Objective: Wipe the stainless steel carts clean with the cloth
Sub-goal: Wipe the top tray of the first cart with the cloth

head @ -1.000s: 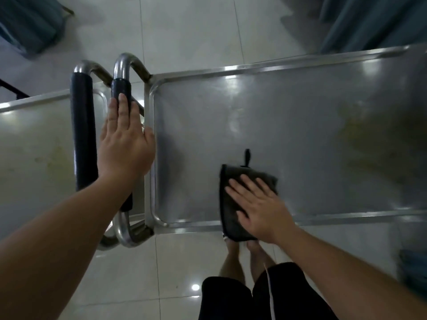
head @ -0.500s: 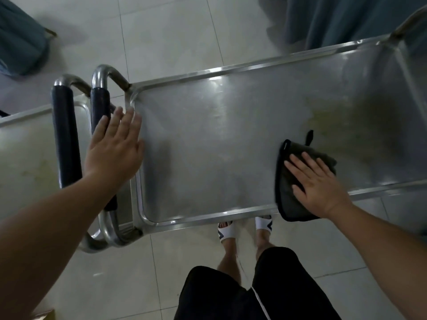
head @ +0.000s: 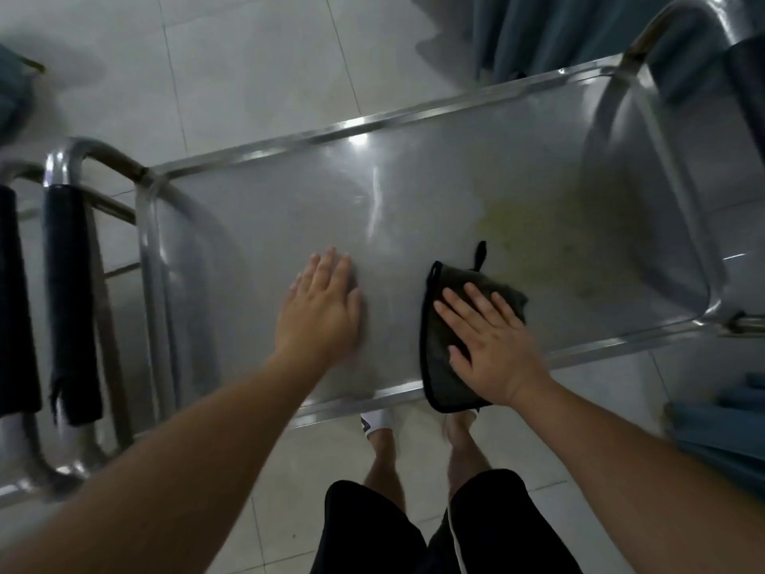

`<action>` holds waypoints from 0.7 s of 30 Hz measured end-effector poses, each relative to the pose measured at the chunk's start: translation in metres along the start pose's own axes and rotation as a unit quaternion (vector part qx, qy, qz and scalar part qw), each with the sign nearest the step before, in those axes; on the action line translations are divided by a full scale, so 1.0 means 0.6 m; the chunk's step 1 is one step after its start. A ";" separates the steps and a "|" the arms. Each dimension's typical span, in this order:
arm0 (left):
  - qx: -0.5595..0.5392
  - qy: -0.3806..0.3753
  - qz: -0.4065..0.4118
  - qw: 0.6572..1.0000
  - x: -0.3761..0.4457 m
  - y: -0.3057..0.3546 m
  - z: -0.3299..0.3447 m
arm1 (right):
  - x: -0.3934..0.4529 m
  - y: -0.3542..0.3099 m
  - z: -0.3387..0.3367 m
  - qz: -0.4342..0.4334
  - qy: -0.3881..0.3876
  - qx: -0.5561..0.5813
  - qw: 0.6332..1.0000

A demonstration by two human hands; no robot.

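Pressing the soft, limp cloth (head: 467, 337) flat under an open right hand (head: 492, 350), the person is bracing the left hand (head: 321, 312), flat and empty, on the slick cart (head: 414, 118).

below me is the pale tiled floor (head: 256, 68). my black shorts (head: 372, 532) sit at the bottom edge, and above them my feet stand in white sandals (head: 374, 420) on the tiles. teal cloth (head: 538, 31) hangs at the floor's far side, more teal fabric (head: 720, 437) lies blurred at its right.
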State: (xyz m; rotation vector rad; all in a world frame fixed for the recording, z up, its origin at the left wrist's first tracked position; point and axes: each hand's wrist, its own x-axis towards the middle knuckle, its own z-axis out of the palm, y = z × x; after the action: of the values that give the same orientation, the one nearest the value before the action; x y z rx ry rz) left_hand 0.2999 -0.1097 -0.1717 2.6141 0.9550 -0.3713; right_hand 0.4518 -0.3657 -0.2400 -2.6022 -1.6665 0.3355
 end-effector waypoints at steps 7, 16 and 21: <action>-0.025 0.074 -0.071 0.994 0.056 0.090 0.090 | -0.007 0.016 -0.008 -0.020 0.003 0.028 0.999; -0.030 0.111 -0.098 0.989 0.062 0.080 0.109 | -0.094 0.339 -0.055 0.099 0.028 0.000 0.995; -0.021 0.114 -0.090 0.989 0.062 0.078 0.116 | -0.090 0.398 -0.074 0.300 0.015 0.005 0.954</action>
State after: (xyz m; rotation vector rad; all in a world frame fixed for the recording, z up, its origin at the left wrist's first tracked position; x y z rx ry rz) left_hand 0.3493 -0.1494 -0.2382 2.5782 1.2657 -0.0929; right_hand 0.6522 -0.5117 -0.2219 -3.0252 -0.8182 0.3085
